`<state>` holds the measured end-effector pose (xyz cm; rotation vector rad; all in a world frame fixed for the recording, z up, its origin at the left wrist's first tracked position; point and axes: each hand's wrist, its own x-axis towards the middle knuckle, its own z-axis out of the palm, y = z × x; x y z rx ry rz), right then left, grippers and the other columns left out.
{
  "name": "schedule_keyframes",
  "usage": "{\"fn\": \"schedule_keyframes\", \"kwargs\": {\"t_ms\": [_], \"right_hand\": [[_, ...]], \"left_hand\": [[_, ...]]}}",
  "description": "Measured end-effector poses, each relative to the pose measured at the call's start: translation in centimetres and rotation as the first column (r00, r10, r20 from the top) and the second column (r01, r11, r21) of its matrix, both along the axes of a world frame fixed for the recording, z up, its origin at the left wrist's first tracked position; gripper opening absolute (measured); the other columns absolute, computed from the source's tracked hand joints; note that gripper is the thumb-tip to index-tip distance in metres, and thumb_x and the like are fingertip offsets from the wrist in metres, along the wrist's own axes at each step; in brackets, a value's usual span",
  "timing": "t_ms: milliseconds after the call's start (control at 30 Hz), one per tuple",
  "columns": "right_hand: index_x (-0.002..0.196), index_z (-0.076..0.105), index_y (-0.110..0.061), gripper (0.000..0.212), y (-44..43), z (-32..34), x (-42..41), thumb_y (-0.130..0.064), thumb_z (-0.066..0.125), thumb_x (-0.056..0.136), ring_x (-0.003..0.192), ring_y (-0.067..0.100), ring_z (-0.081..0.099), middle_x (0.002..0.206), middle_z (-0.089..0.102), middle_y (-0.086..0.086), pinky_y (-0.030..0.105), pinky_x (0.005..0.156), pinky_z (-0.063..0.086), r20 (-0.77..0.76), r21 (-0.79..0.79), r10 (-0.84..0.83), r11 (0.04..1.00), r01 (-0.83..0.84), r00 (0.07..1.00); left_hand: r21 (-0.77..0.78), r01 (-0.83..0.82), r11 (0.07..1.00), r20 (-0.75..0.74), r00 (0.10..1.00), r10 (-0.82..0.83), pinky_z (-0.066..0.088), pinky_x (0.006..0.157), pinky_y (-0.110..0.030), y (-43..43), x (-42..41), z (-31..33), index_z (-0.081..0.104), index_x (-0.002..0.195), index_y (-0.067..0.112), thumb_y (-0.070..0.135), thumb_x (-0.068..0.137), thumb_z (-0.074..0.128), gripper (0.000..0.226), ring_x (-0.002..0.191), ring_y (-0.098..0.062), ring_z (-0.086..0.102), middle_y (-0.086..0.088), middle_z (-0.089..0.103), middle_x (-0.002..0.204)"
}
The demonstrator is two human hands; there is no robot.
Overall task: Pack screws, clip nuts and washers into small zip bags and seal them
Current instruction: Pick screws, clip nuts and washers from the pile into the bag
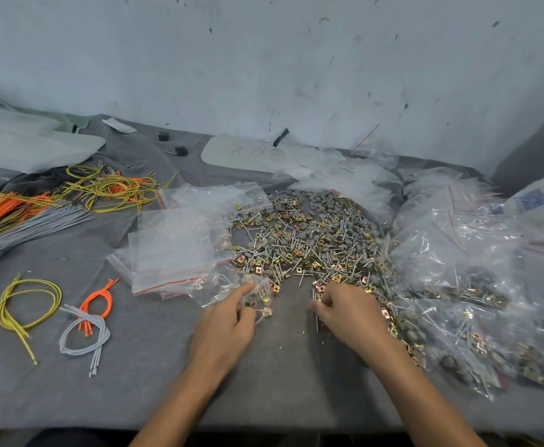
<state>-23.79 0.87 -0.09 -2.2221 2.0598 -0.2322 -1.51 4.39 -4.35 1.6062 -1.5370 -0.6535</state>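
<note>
Left hand (225, 321) around small zip bag (259, 296), right hand (348, 314) tight on screws (315, 314), bare cloth (291, 337) between.

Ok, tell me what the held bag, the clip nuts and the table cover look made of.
Held bag: thin clear plastic, glossy and crinkled. Clip nuts: probably plated metal, yellow-gold shine. Table cover: seemingly matte grey fabric, creased.
</note>
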Motion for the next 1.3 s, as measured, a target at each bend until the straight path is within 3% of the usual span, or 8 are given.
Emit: {"fn": "schedule_keyframes", "kwargs": {"t_ms": [100,333,533,700,933,1033,1167,1300], "right_hand": [[0.070,0.056,-0.017,0.044,-0.1,-0.6,0.4,-0.054,0.059,0.093,0.068,0.024,0.057,0.070,0.059,-0.003,0.034,0.060,0.039,-0.017,-0.025,0.001,1.000,-0.002,1.000],[0.076,0.051,-0.018,0.018,-0.8,-0.3,0.9,-0.028,0.054,0.090,0.090,0.031,0.063,0.082,0.058,0.003,0.034,0.062,0.034,-0.093,-0.027,0.034,0.999,-0.036,0.995],[0.083,0.063,-0.016,0.020,-1.4,0.2,1.1,-0.035,0.059,0.088,0.083,0.028,0.064,0.082,0.066,0.001,0.033,0.063,0.041,-0.016,0.128,0.024,0.992,-0.022,1.000],[0.091,0.059,-0.012,0.023,-0.9,-0.1,1.3,-0.034,0.053,0.093,0.094,0.031,0.061,0.096,0.064,0.007,0.034,0.066,0.036,-0.069,0.073,0.099,0.993,-0.094,0.993],[0.080,0.057,-0.018,0.017,1.9,1.5,3.8,-0.034,0.054,0.086,0.080,0.024,0.058,0.085,0.063,0.000,0.039,0.068,0.044,0.183,0.068,0.186,0.977,-0.201,0.965],[0.083,0.054,-0.021,0.017,2.1,1.6,5.7,-0.037,0.053,0.088,0.090,0.030,0.060,0.095,0.063,0.003,0.037,0.071,0.040,0.136,0.095,0.265,0.956,-0.279,0.955],[0.107,0.059,-0.013,0.028,1.5,1.9,7.9,-0.038,0.050,0.096,0.105,0.037,0.063,0.115,0.064,0.012,0.039,0.075,0.040,-0.012,0.049,0.266,0.963,-0.265,0.964],[0.114,0.057,-0.015,0.026,1.8,1.9,8.4,-0.036,0.048,0.100,0.106,0.035,0.064,0.117,0.067,0.007,0.036,0.071,0.032,-0.016,-0.067,0.244,0.967,-0.245,0.970]], "left_hand": [[-0.006,-0.003,1.000,0.002,1.000,0.003,0.050,0.066,-0.037,0.0,0.0,0.0,0.059,0.132,0.044,0.043,0.079,0.037,0.057,0.066,-0.020,0.056,0.012,0.053,0.057],[-0.002,-0.008,1.000,0.010,1.000,0.008,0.049,0.064,-0.036,0.0,-0.1,0.0,0.059,0.132,0.044,0.042,0.079,0.038,0.057,0.060,-0.013,0.049,0.011,0.053,0.056],[-0.003,-0.014,1.000,0.015,1.000,0.014,0.048,0.064,-0.036,0.0,-0.1,0.2,0.059,0.132,0.044,0.041,0.080,0.039,0.056,0.060,-0.012,0.051,0.010,0.053,0.057],[-0.008,-0.015,1.000,0.025,1.000,0.015,0.046,0.062,-0.037,0.0,-0.1,0.2,0.059,0.132,0.045,0.041,0.080,0.039,0.056,0.058,-0.010,0.049,0.010,0.053,0.056],[-0.017,-0.005,1.000,0.004,1.000,0.005,0.050,0.068,-0.039,0.0,-0.2,0.2,0.059,0.131,0.044,0.045,0.077,0.036,0.058,0.071,-0.024,0.060,0.003,0.059,0.068],[-0.026,0.008,1.000,0.006,1.000,-0.008,0.046,0.063,-0.036,0.1,-0.1,0.1,0.056,0.129,0.046,0.046,0.075,0.034,0.058,0.061,-0.012,0.050,0.016,0.056,0.061],[-0.032,0.037,0.999,-0.031,0.999,-0.038,0.050,0.062,-0.037,0.0,-0.1,-0.1,0.052,0.130,0.050,0.042,0.076,0.038,0.056,0.056,-0.009,0.050,0.010,0.057,0.060],[-0.053,0.078,0.996,-0.027,0.996,-0.080,0.052,0.064,-0.039,0.0,-0.1,-0.4,0.053,0.129,0.051,0.040,0.078,0.037,0.054,0.055,-0.008,0.050,0.009,0.057,0.061]]}}
